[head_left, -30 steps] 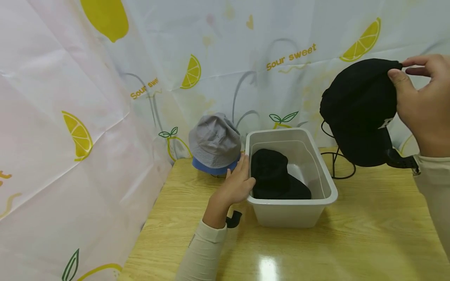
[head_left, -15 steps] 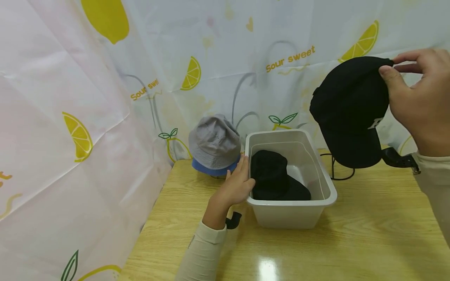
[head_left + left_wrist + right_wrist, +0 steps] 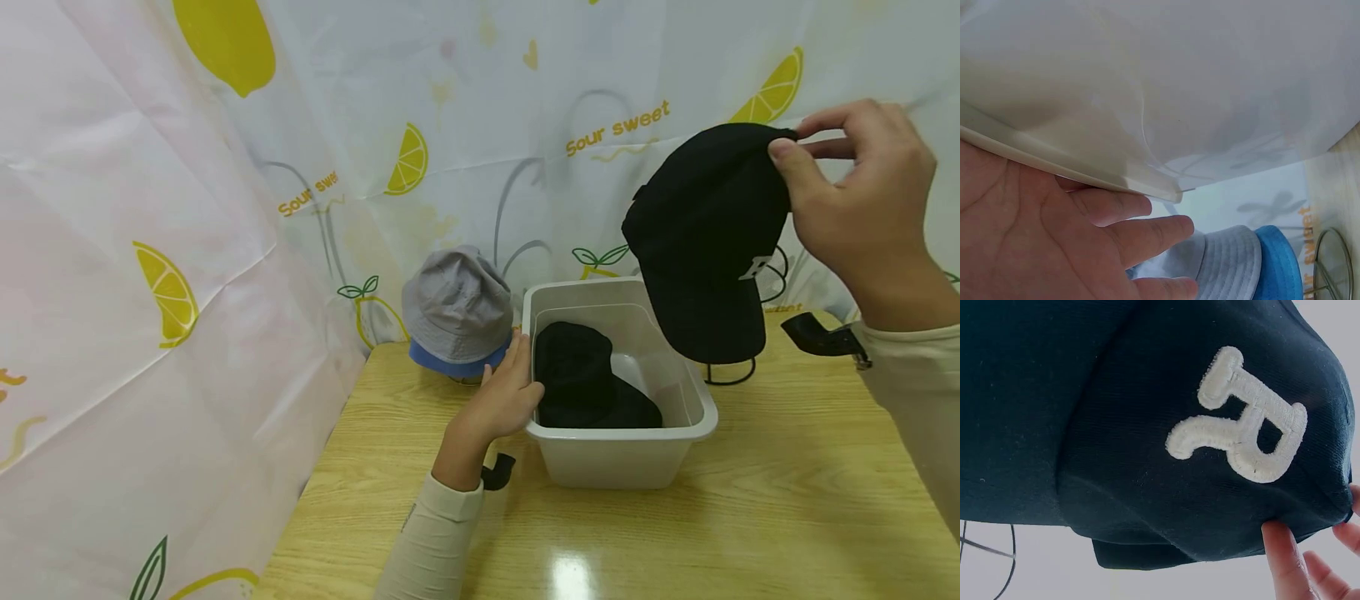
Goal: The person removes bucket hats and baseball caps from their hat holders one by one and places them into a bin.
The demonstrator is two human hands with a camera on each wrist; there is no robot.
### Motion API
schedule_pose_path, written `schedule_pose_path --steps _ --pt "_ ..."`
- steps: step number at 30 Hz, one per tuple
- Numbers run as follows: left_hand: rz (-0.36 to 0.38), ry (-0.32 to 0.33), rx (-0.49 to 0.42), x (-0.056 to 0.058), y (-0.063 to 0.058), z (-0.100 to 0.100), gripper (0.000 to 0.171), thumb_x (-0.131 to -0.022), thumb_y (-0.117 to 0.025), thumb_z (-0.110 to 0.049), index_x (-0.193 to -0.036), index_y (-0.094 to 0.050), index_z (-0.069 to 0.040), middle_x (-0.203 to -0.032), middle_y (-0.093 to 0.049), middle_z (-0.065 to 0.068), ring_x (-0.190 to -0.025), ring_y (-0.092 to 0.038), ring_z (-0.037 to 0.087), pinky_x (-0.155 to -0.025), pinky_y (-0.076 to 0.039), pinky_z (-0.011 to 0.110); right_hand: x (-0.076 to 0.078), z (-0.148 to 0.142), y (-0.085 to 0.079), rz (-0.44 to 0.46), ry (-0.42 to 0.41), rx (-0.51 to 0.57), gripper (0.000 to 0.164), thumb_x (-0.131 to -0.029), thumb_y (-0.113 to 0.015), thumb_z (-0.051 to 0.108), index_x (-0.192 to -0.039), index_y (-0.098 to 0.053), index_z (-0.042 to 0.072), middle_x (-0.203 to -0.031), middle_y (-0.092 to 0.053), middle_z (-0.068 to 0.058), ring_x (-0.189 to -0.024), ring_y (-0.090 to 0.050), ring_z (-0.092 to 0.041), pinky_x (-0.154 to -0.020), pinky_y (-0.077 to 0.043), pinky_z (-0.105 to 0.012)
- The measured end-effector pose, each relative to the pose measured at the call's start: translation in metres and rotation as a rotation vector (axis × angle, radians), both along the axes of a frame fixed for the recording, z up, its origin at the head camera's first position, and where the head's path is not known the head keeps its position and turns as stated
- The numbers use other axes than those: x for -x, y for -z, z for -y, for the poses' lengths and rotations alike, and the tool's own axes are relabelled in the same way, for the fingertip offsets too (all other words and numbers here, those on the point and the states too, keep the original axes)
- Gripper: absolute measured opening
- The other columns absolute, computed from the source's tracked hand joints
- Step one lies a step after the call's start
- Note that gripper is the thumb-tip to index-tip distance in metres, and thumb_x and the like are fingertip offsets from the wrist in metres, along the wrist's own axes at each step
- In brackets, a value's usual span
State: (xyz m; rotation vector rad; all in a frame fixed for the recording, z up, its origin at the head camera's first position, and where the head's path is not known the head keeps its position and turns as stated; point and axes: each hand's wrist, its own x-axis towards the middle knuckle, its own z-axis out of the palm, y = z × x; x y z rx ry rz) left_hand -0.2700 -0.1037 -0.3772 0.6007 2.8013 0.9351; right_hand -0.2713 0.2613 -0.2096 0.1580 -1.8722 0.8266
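Observation:
My right hand pinches a black baseball cap by the top of its crown, thumb against fingers. The cap hangs brim down, over the back right corner of a pale plastic bin. A white letter R patch shows on its front in the right wrist view. My left hand rests with straight fingers along the bin's left rim, and the left wrist view shows the fingers just under that rim. Inside the bin a second black cap lies on the left side.
Left of the bin, a grey bucket hat sits on top of a blue hat, near the wall. A black wire stand is partly hidden behind the held cap. Lemon-print cloth covers the walls behind the wooden table.
My right hand has carried the black baseball cap leftward, from beside the bin to over its right edge. My left hand has stayed at the rim.

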Motion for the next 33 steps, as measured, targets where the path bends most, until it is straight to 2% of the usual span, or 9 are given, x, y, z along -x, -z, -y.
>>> schedule_pose_path --steps 8,13,17,24,33 --pt "0.002 0.003 0.002 0.0 0.0 0.0 0.079 -0.103 -0.038 -0.025 -0.167 0.006 -0.012 -0.173 0.015 0.001 -0.16 0.008 0.016 -0.125 0.007 0.063 0.005 0.013 0.003 0.014 -0.064 0.027 0.044 -0.097 -0.064 0.037 -0.118 -0.07 -0.001 -0.1 -0.045 0.039 -0.093 -0.049 0.025 -0.091 -0.034 -0.012" --pt "0.0 0.009 0.009 0.001 -0.001 -0.001 0.078 -0.104 -0.038 -0.025 -0.167 0.007 -0.012 -0.173 0.017 0.001 -0.16 0.008 0.016 -0.125 0.006 0.063 0.007 0.022 0.002 0.003 -0.127 0.04 0.038 -0.096 -0.067 0.034 -0.114 -0.072 0.0 -0.099 -0.05 0.036 -0.091 -0.051 0.025 -0.095 -0.034 -0.016" --pt "-0.002 0.01 0.016 0.002 -0.002 -0.001 0.078 -0.104 -0.038 -0.027 -0.167 0.007 -0.012 -0.173 0.017 0.001 -0.16 0.008 0.016 -0.125 0.005 0.064 0.007 0.028 0.002 0.03 -0.147 0.036 0.038 -0.096 -0.067 0.035 -0.114 -0.071 0.001 -0.1 -0.05 0.034 -0.092 -0.053 0.024 -0.096 -0.033 -0.018" --pt "0.001 0.015 0.014 0.002 -0.002 0.0 0.079 -0.103 -0.036 -0.03 -0.167 0.007 -0.012 -0.173 0.016 0.001 -0.16 0.007 0.016 -0.125 0.006 0.063 0.009 0.034 0.004 0.019 -0.167 0.007 0.04 -0.096 -0.067 0.035 -0.113 -0.071 -0.001 -0.099 -0.05 0.034 -0.092 -0.052 0.024 -0.092 -0.034 -0.017" --pt "0.002 0.001 0.011 0.0 -0.002 0.001 0.079 -0.103 -0.038 -0.027 -0.167 0.005 -0.012 -0.174 0.013 0.001 -0.161 0.005 0.017 -0.126 0.005 0.062 0.009 0.047 0.008 0.083 -0.191 0.012 0.039 -0.097 -0.066 0.038 -0.114 -0.07 0.003 -0.099 -0.048 0.031 -0.092 -0.053 0.023 -0.088 -0.037 -0.015"
